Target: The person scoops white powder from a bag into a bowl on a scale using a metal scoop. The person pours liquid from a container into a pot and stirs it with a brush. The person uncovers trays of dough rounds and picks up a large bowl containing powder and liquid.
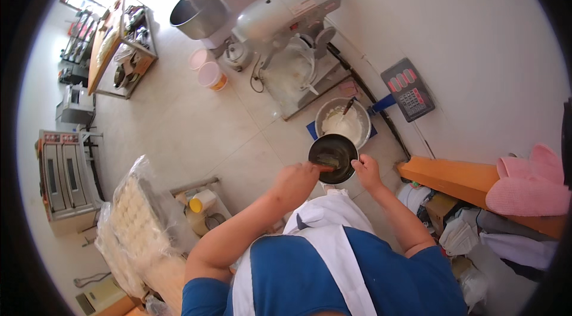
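Note:
My right hand [367,173] grips the rim of a round dark bowl [342,141], tilted in front of my apron. In my left hand [298,182] is the brown handle of a flat-headed tool [325,167]; whether it is a brush or a scraper I cannot tell. Its pale head rests inside the bowl, whose inner wall looks shiny. Just beyond stands a larger metal bowl [366,130] with white flour or dough [344,124] in it and a dark-handled utensil [348,106] leaning inside. The dark bowl overlaps its near rim.
Under the metal bowl is a blue platform scale [311,129] with a keypad display [407,90]. A stand mixer [290,7] stands ahead, near plastic buckets [211,76]. At right is a wooden shelf [447,172] with pink mitts [529,186]; at left, plastic-wrapped trays of dough pieces [140,213].

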A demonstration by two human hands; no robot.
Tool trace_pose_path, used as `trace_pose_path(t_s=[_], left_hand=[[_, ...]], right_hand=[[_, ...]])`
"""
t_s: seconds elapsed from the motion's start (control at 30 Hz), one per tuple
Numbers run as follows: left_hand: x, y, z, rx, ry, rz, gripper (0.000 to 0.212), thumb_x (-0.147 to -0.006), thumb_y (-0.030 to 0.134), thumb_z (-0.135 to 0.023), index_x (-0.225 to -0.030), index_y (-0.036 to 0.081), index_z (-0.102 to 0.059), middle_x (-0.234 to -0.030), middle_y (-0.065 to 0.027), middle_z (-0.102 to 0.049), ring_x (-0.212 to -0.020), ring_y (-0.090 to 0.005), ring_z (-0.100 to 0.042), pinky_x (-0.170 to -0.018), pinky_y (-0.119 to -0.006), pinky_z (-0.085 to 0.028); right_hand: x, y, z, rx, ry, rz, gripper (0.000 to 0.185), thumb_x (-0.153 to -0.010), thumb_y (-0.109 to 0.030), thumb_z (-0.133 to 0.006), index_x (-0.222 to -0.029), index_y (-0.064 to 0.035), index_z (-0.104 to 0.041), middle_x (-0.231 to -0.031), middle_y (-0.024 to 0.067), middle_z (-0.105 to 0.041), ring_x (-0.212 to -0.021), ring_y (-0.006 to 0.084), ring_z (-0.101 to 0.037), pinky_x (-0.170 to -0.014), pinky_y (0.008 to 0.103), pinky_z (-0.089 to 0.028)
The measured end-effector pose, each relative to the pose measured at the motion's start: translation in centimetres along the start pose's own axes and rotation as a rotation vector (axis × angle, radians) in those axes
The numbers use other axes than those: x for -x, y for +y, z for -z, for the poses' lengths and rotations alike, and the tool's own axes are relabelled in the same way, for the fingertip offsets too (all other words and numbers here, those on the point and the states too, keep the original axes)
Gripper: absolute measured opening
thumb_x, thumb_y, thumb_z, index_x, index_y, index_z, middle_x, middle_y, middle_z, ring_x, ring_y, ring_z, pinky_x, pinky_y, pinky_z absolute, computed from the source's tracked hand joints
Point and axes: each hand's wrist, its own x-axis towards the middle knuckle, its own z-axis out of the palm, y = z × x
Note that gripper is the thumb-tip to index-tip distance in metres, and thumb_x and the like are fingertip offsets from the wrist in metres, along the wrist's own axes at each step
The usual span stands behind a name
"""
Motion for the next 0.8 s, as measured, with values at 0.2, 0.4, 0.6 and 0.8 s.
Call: trace_pose_path(t_s=[0.2,0.4,0.6,0.8], left_hand=[[-0.2,-1.4,-2.7,0.065,0.244,-0.032,0.039,-0.069,0.004,-0.049,-0.107,0.007,-0.051,-0.082,-0.0065,-0.05,-0.076,-0.0237,-0.054,-0.058,-0.034,-0.045],[-2.4,-1.2,-3.4,0.157,0.303,0.03,0.035,-0.07,0.004,-0.049,-0.104,0.01,-0.054,-0.08,-0.0074,-0.05,-0.072,-0.0256,-0.054,-0.058,-0.036,-0.045],[-4.0,-1.2,-4.0,0.307,0.338,0.09,0.036,-0.07,0.003,-0.05,-0.104,0.013,-0.054,-0.076,-0.0094,-0.052,-0.068,-0.0295,-0.054,-0.058,-0.038,-0.045],[-5.3,-1.0,-4.3,0.505,0.401,0.22,0.017,-0.075,0.007,-0.057,-0.091,0.007,-0.06,-0.078,-0.0127,-0.057,-0.07,-0.0319,-0.055,-0.06,-0.038,-0.045]], right_hand=[[0.1,3.8,0.3,0.063,0.093,-0.035,0.028,-0.075,-0.013,-0.055,-0.057,0.0007,-0.038,-0.05,0.0078,-0.036,-0.05,0.0123,-0.034,-0.045,0.032,-0.031],[-0.5,5.1,1.9,0.115,0.155,-0.047,0.028,-0.074,-0.013,-0.055,-0.056,0.0008,-0.038,-0.05,0.0141,-0.039,-0.046,0.0206,-0.038,-0.045,0.035,-0.032],[-0.9,7.0,3.1,0.05,0.22,-0.104,0.027,-0.074,-0.014,-0.055,-0.057,0.0008,-0.039,-0.049,0.0132,-0.038,-0.046,0.0188,-0.037,-0.046,0.0346,-0.032],[-1.0,9.3,4.2,0.078,0.287,-0.098,0.028,-0.073,-0.014,-0.056,-0.056,0.0014,-0.039,-0.049,0.0128,-0.038,-0.046,0.0181,-0.037,-0.046,0.0348,-0.032]])
